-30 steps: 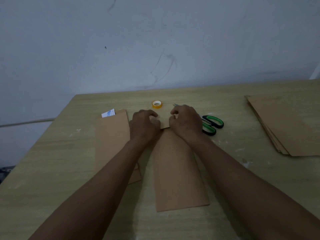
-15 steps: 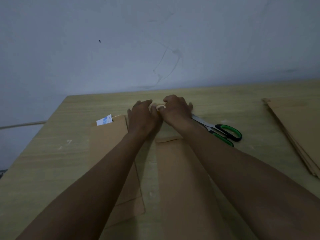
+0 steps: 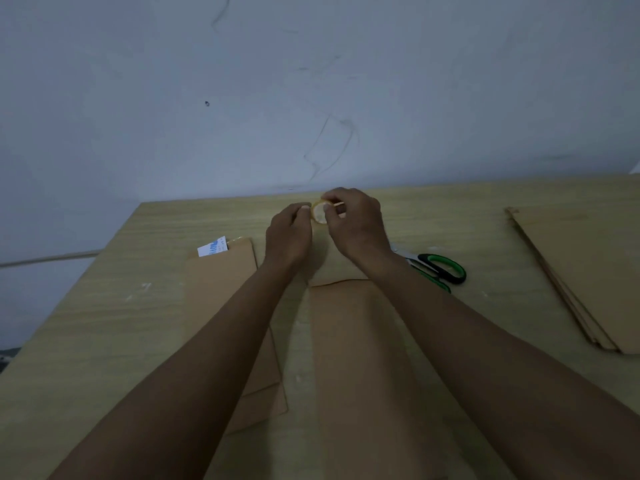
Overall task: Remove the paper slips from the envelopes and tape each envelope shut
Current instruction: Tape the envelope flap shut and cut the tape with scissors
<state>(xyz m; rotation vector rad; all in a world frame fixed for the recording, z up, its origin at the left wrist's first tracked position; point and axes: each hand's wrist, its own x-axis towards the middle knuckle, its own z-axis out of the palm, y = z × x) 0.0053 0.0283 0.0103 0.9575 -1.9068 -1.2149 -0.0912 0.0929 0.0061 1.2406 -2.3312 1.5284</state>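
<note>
Two brown envelopes lie flat on my wooden table [image 3: 104,323]. My left envelope [image 3: 221,289] has a white slip with blue print [image 3: 212,247] poking out of its far corner; whether the tip is tucked inside or only behind it, I cannot tell. My middle envelope [image 3: 360,358] is long and matte, with a crease line across near its far end, and I see nothing in it. Off right sits a fanned stack of brown envelopes [image 3: 588,282]. Green-handled scissors [image 3: 440,270] lie just right of the middle envelope. Both my forearms reach forward above the table. My right hand [image 3: 353,223] pinches the small yellowish tape roll [image 3: 319,212], thumb on its face, and my left hand [image 3: 289,233] nips its near edge with curled fingertips.
</note>
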